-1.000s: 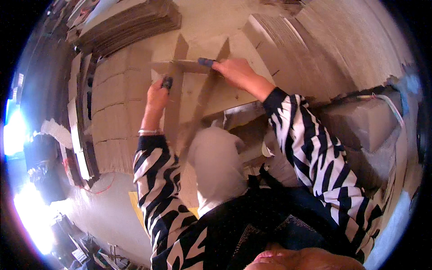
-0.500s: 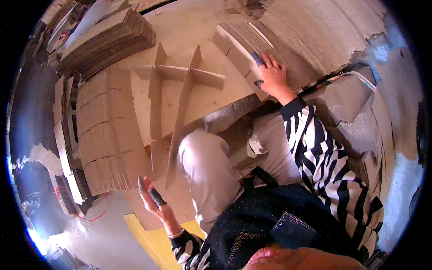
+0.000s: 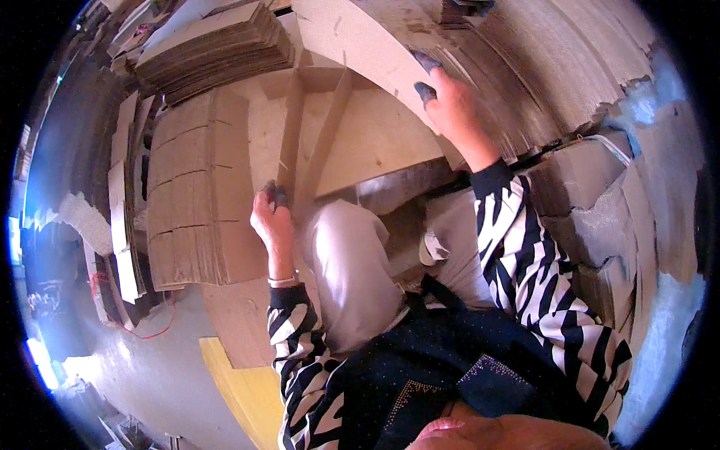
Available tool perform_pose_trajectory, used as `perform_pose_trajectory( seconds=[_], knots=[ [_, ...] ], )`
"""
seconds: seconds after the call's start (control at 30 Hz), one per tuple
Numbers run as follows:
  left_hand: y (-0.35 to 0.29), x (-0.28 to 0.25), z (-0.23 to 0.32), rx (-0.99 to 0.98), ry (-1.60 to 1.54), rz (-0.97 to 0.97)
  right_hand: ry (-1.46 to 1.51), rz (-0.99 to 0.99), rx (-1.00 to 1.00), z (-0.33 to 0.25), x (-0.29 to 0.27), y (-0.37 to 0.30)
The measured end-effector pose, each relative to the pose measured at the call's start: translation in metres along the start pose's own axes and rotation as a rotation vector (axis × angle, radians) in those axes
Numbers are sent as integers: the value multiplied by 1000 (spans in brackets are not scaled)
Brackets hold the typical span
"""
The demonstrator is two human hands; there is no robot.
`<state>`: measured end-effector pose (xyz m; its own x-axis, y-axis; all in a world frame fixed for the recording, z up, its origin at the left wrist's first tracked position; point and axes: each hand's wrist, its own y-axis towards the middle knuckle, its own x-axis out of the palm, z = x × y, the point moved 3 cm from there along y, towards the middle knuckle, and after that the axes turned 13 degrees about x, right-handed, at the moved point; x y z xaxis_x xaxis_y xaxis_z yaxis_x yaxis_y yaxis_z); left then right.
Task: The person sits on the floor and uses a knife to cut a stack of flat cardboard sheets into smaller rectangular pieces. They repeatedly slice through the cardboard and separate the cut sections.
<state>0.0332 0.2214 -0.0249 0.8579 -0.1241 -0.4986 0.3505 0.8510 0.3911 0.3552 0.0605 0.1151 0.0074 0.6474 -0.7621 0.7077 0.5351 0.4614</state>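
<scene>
My right hand [image 3: 451, 109], with dark covers on thumb and finger, grips the right end of a long slotted cardboard strip [image 3: 356, 39]. That strip is raised over the far part of the board and arcs to the upper left. My left hand [image 3: 273, 229] pinches near the close end of an upright cardboard divider [image 3: 291, 124], its fingertips also covered. A second upright divider [image 3: 331, 124] leans beside it. The crosspiece they slot into is partly hidden behind the raised strip.
A slotted cardboard stack [image 3: 184, 199] stands left of the dividers, another cardboard stack [image 3: 214, 52] behind it. Large cardboard sheets [image 3: 544, 56] lie at the right. The wooden board [image 3: 382, 142] ends in front of my knees. A yellow panel [image 3: 236, 394] is at lower left.
My right hand has lifted a strip off the right-hand pile and swung it over the dividers. My left hand has moved up and forward from beside my knee to the left divider.
</scene>
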Motion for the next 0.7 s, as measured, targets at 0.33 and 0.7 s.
perform_pose_trajectory(
  seconds=[0.33, 0.7],
  knots=[
    [-2, -33, 11, 114, 377, 33, 653, -608, 233, 4, 148, 55],
    [28, -24, -13, 90, 433, -159, 380, -595, -20, -46, 106, 31]
  ],
)
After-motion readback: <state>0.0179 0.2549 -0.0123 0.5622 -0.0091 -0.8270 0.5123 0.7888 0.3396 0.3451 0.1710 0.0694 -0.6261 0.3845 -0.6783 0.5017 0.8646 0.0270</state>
